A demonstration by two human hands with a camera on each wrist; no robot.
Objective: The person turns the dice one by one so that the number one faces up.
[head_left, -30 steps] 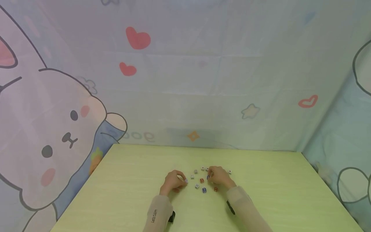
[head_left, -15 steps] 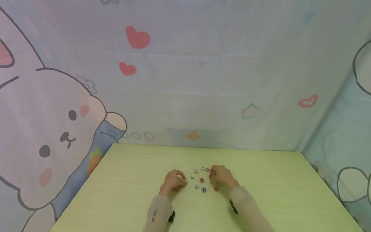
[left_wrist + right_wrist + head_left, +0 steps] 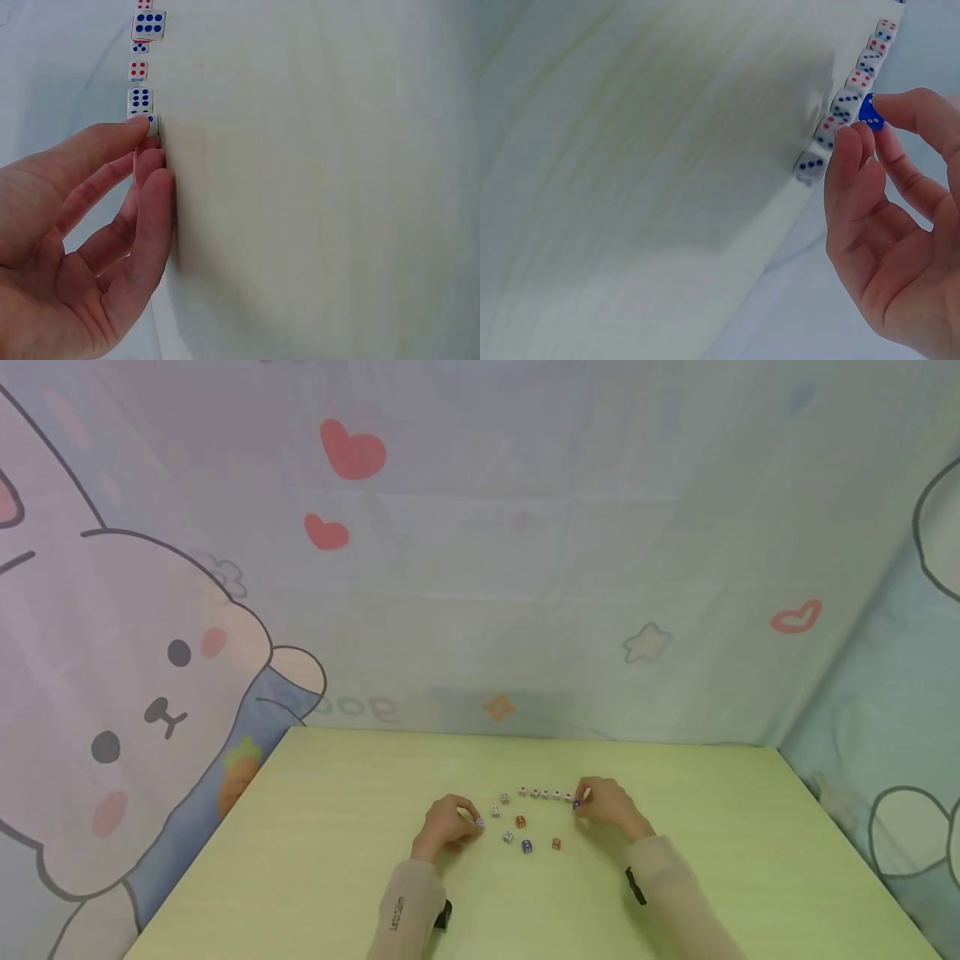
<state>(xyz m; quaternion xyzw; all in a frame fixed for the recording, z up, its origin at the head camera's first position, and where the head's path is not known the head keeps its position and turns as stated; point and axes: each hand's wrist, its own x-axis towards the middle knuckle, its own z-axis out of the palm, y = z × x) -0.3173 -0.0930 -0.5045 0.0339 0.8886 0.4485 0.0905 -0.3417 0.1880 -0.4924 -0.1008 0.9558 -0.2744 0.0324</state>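
Observation:
In the head view my left hand (image 3: 450, 824) is at the left of the scattered dice. Its thumb and fingertips pinch a white die (image 3: 153, 126) with blue pips, close beside another white die (image 3: 140, 100). My right hand (image 3: 609, 802) is at the right end of a row of white dice (image 3: 545, 794). Between its thumb and fingers it holds a blue die (image 3: 870, 112) with white pips, and the fingers partly cover it. In the right wrist view this die overlaps the white row, whose dice carry red or blue pips.
Two red dice (image 3: 521, 822), another blue die (image 3: 527, 847) and several white dice (image 3: 507, 837) lie between the hands on the pale yellow-green table (image 3: 360, 777). Behind the table's far edge hangs a printed cloth (image 3: 480, 568) with a rabbit and hearts.
My right hand has moved to the right with the blue die, uncovering white dice in the far row. The left hand stays on its white die. The head view has shifted slightly.

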